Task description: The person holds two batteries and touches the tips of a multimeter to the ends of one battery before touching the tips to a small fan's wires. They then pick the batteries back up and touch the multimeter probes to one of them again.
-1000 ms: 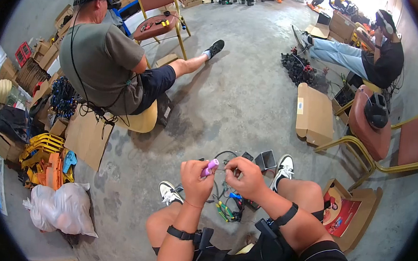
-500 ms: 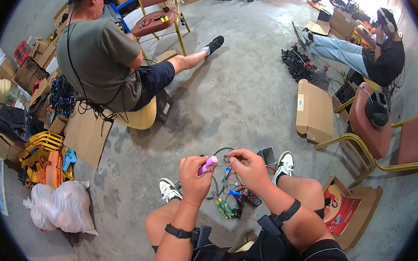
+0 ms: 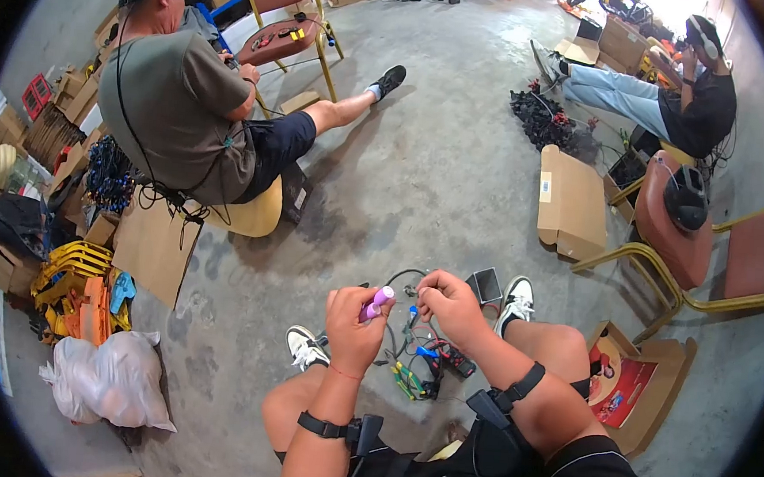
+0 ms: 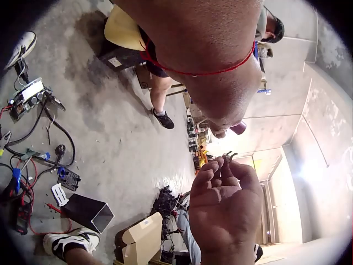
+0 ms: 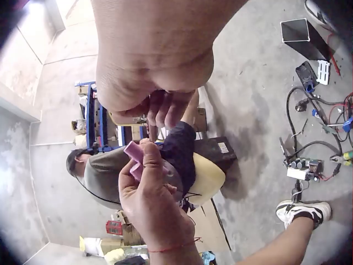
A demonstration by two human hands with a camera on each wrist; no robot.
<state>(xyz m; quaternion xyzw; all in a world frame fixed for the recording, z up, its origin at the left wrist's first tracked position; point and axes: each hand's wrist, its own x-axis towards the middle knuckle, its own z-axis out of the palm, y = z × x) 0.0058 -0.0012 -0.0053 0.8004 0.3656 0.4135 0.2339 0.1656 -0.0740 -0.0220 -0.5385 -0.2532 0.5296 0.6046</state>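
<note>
Two purple cylinders are gripped in the left hand, their pale ends sticking out past the thumb; the right wrist view also shows the cylinders in the curled left hand. Just to the right, the right hand is raised apart from them. In the left wrist view the right hand pinches a small, thin, bent metal-looking piece between thumb and fingertips. Below both hands on the floor lie green-yellow pliers, a black-and-red device and cables.
A grey square tube stands by the right shoe. An open box lies at right, plastic bags at left. One person sits at upper left, another at upper right, near chairs.
The hands have moved apart; the right hand has drawn back from the cylinders and lifted slightly. The left hand keeps its grip. The seated person at left has shifted slightly.
</note>
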